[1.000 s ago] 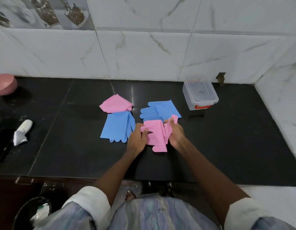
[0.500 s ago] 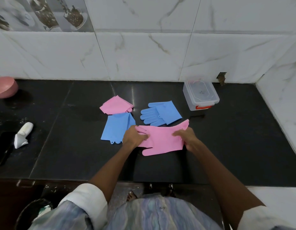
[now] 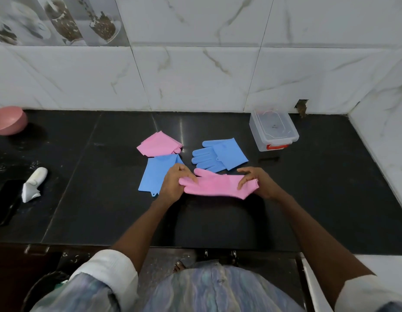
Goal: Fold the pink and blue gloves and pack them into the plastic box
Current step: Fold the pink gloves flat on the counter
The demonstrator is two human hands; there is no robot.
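A pink glove (image 3: 218, 185) is stretched out flat between my hands above the black counter (image 3: 330, 199). My left hand (image 3: 175, 183) pinches its finger end and my right hand (image 3: 256, 183) grips its cuff end. A folded pink glove (image 3: 158, 146) lies further back, with a folded blue glove (image 3: 154, 174) just in front of it, partly under my left hand. An unfolded blue glove (image 3: 219, 157) lies flat behind the held one. The clear plastic box (image 3: 273, 130), lid on with a red latch, stands at the back right.
A pink bowl (image 3: 8, 120) sits at the far left by the tiled wall. A white object (image 3: 33, 184) and a dark phone (image 3: 5, 203) lie near the counter's left front. A bin (image 3: 44, 287) is on the floor below left.
The pink glove was bunched between my hands; my hands have moved apart and pulled it out to its full length, now lying nearly level.
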